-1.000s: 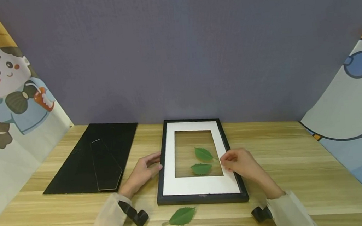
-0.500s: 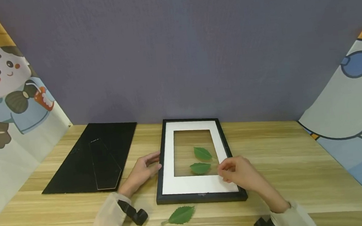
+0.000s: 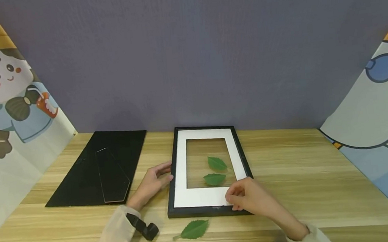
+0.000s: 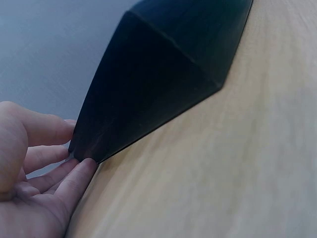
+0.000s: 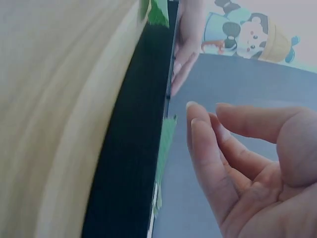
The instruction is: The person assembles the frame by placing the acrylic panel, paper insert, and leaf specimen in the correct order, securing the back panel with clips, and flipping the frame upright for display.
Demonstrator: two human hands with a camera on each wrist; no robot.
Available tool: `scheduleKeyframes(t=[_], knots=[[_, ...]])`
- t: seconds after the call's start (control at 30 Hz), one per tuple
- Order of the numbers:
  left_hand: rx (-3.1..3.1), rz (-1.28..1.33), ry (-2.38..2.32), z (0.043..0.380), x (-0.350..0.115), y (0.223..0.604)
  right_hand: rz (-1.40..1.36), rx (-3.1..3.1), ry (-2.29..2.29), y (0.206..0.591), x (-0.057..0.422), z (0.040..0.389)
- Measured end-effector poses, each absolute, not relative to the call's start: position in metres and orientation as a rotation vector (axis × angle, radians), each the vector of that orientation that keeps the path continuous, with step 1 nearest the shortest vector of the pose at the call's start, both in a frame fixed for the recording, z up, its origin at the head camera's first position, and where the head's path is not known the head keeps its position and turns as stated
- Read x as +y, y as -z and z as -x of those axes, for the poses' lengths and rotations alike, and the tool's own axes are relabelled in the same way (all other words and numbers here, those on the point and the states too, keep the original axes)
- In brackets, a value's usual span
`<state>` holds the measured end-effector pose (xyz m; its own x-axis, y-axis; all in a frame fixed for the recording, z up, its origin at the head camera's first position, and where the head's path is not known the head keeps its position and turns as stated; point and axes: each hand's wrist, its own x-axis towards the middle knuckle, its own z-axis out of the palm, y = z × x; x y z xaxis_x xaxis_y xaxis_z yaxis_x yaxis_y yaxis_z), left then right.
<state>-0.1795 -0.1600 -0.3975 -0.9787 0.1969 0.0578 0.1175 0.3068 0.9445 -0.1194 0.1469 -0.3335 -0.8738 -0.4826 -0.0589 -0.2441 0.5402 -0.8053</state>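
Note:
A black picture frame (image 3: pixel 201 211) with a white mat (image 3: pixel 200 197) lies on the table. Two serrated green leaves, a farther leaf (image 3: pixel 217 163) and a nearer leaf (image 3: pixel 215 179), sit in its window, toward the lower right. My left hand (image 3: pixel 152 183) rests its fingertips and thumb against the frame's left side; the left wrist view shows them at the dark edge. Over the frame's near right corner, hiding it, is my right hand (image 3: pixel 249 197). Its fingers are loosely bent, with nothing between thumb and fingertips in the right wrist view. Just in front of the frame lies a third leaf (image 3: pixel 195 230).
Left of the frame, a black backing board (image 3: pixel 82 179) with its folded stand lies flat on the wooden table (image 3: pixel 307 173). A grey wall (image 3: pixel 192 60) rises behind the table, with cartoon-printed sheets (image 3: pixel 14 93) at both sides.
My right hand has moved from beside the nearer leaf's tip down toward the frame's near right corner. The left hand, frame and leaves stay where they were.

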Motion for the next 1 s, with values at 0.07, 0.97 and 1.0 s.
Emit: scheduleKeyframes(t=[0.07, 0.97, 1.0], knots=[[2.481, -0.295, -1.787, 0.180, -0.160, 0.398, 0.606, 2.492, 1.247, 0.335, 0.143, 0.116], [2.462, -0.306, -1.795, 0.178, -0.160, 0.394, 0.710, 2.368, 1.235, 0.352, 0.110, 0.095], [2.462, -0.305, -1.796, 0.178, -0.160, 0.394, 0.702, 2.356, 1.238, 0.353, 0.109, 0.095]])
